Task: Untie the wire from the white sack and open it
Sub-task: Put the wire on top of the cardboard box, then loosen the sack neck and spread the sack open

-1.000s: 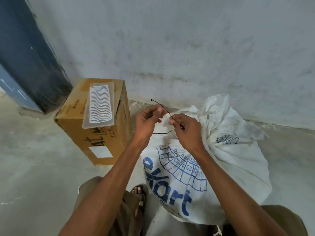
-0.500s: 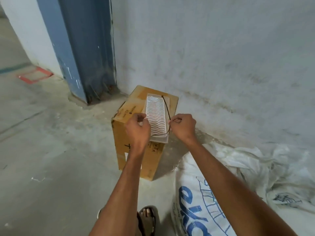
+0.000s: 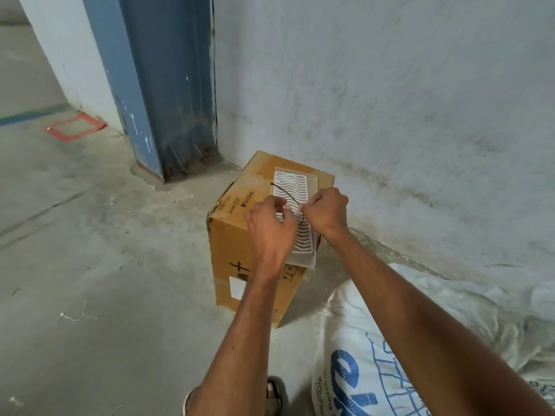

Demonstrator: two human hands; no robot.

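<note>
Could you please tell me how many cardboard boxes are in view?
1: the box stands on the floor against the wall, left of the sack. Others may be out of frame.

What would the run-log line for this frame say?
wire: off sack, pinched by right hand | left hand: fingers at wire | white sack: lower right | hands over cardboard box

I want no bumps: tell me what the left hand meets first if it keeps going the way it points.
Probably the white ribbed tray on the cardboard box; the left hand hovers just short of it, though depth is unclear.
</note>
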